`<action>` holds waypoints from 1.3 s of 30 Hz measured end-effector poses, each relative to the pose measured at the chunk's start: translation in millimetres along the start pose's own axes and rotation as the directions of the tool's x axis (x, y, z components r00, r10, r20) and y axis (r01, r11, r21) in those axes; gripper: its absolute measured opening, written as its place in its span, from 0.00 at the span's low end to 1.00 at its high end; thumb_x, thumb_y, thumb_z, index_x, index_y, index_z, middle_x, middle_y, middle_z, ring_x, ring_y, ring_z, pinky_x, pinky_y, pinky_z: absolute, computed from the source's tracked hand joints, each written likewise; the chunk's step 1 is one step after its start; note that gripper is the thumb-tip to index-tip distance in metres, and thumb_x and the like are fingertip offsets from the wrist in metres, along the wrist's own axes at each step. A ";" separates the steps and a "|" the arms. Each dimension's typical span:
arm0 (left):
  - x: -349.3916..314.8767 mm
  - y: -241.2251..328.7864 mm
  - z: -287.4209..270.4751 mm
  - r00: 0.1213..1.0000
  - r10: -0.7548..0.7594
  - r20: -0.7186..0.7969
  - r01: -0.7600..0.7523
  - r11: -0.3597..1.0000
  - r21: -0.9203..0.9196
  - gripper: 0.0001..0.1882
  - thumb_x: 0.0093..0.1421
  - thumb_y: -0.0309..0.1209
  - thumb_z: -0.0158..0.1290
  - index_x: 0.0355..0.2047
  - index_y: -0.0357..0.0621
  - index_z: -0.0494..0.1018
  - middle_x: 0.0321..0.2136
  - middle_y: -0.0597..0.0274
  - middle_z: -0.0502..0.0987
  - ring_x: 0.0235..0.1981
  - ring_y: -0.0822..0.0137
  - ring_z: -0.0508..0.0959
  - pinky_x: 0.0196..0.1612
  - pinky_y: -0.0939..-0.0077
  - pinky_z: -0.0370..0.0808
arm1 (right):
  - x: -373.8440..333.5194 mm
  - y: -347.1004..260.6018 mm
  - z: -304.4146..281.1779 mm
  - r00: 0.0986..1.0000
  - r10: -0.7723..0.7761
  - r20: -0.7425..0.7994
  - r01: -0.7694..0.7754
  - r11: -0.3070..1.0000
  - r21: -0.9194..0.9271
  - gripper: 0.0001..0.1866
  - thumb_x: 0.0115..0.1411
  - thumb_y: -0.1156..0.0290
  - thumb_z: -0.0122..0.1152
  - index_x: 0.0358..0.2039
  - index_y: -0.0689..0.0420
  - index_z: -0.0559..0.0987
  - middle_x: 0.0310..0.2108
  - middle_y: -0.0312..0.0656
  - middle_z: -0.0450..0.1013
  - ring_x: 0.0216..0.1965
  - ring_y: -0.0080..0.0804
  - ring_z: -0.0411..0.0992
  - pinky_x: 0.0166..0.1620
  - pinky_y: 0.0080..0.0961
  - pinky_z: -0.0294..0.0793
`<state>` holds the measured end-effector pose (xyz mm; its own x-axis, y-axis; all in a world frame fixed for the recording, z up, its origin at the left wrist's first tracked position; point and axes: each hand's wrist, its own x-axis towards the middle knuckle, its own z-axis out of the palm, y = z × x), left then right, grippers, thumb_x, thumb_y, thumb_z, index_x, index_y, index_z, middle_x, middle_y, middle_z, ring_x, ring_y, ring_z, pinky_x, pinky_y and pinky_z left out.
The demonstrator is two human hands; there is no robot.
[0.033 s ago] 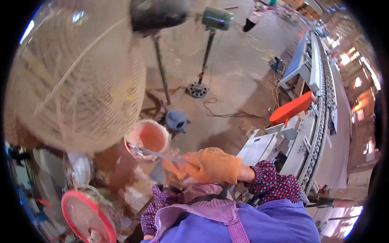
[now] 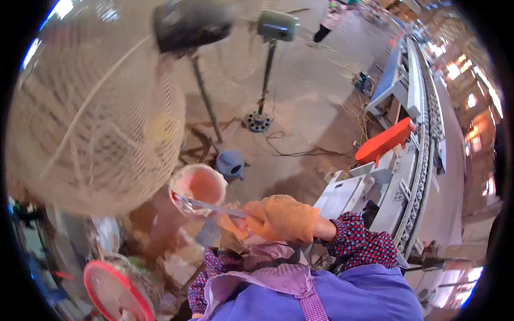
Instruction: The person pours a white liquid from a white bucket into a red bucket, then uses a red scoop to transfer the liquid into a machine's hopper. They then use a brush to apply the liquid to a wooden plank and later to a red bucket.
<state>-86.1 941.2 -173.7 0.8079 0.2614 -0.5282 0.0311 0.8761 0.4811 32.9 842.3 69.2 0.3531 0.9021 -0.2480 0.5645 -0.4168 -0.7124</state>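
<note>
My right hand (image 2: 281, 218) wears an orange glove and is closed around one end of a long, thin metal strip (image 2: 211, 205). The strip points left across the near rim of a bucket (image 2: 178, 181), whose inside is pinkish orange and whose wall is crusted pale. Reddish smears cover its far end. My left hand (image 2: 231, 239) is close beside the right one, low at the front of my apron. Its fingers are mostly hidden and blurred, so I cannot tell what they hold.
A large mesh-caged fan (image 2: 101, 123) fills the left, with a green motor on a stand (image 2: 278, 25) beyond. A blue round object (image 2: 231, 163) sits past the bucket. A red-rimmed round lid (image 2: 115, 291) lies lower left. A chain conveyor (image 2: 423, 134) with an orange guard (image 2: 385, 142) runs along the right.
The view has shifted slightly, so the fan and motor appear farther left and the bucket a little lower and to the right. My right hand keeps its hold on the strip.
</note>
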 end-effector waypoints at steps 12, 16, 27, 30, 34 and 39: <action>138.9 -87.0 210.5 0.886 -0.462 -0.047 0.463 0.872 0.159 0.09 0.64 0.36 0.43 0.32 0.45 0.68 0.26 0.66 0.69 0.27 0.73 0.71 0.28 0.77 0.73 | -92.9 183.8 -147.7 0.891 0.317 -0.325 -0.339 0.941 -0.013 0.13 0.59 0.63 0.50 0.40 0.57 0.70 0.24 0.53 0.74 0.27 0.56 0.73 0.30 0.49 0.71; 189.5 -88.6 244.0 0.890 -0.453 0.063 0.364 0.785 0.502 0.06 0.62 0.32 0.47 0.33 0.44 0.69 0.26 0.65 0.69 0.28 0.72 0.72 0.32 0.75 0.75 | -96.7 224.4 -160.0 0.823 0.438 -0.361 -0.487 0.872 -0.053 0.15 0.61 0.61 0.50 0.42 0.58 0.69 0.23 0.51 0.74 0.26 0.53 0.74 0.28 0.47 0.72; 377.4 -133.8 307.8 0.875 -0.270 0.401 -0.060 0.763 0.644 0.15 0.58 0.41 0.49 0.26 0.41 0.70 0.20 0.64 0.69 0.17 0.75 0.66 0.19 0.81 0.62 | -49.2 313.9 -270.6 0.708 0.432 -0.559 -0.587 0.800 -0.126 0.14 0.58 0.66 0.53 0.42 0.59 0.70 0.20 0.48 0.73 0.23 0.49 0.75 0.24 0.45 0.71; 385.0 -93.0 422.1 0.877 -0.471 0.096 0.346 0.757 0.555 0.15 0.60 0.40 0.45 0.25 0.41 0.69 0.21 0.62 0.69 0.19 0.74 0.66 0.21 0.81 0.64 | -34.1 340.8 -305.8 0.664 0.471 -0.581 -0.633 0.768 -0.100 0.13 0.60 0.64 0.50 0.42 0.59 0.69 0.22 0.48 0.75 0.24 0.50 0.75 0.26 0.46 0.73; 434.1 -75.5 470.3 0.918 -0.395 0.045 0.264 0.690 0.674 0.15 0.61 0.38 0.44 0.23 0.41 0.67 0.20 0.62 0.67 0.21 0.73 0.67 0.22 0.80 0.65 | 0.0 371.6 -358.6 0.658 0.472 -0.587 -0.624 0.778 -0.074 0.16 0.59 0.65 0.53 0.45 0.60 0.71 0.21 0.50 0.74 0.23 0.51 0.74 0.26 0.45 0.72; 539.3 -80.8 451.5 0.836 -0.216 0.505 -0.305 0.581 0.754 0.13 0.56 0.40 0.49 0.28 0.41 0.70 0.22 0.59 0.71 0.23 0.70 0.70 0.25 0.76 0.67 | 45.3 437.0 -415.6 0.713 0.458 -0.532 -0.590 0.801 -0.101 0.19 0.58 0.64 0.53 0.48 0.61 0.71 0.21 0.50 0.74 0.22 0.51 0.74 0.25 0.44 0.72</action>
<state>612.8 828.5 -181.5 0.9655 -0.1754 -0.1923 0.2154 0.1241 0.9686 605.7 654.7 19.5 0.9066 0.3929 -0.1539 0.3194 -0.8773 -0.3581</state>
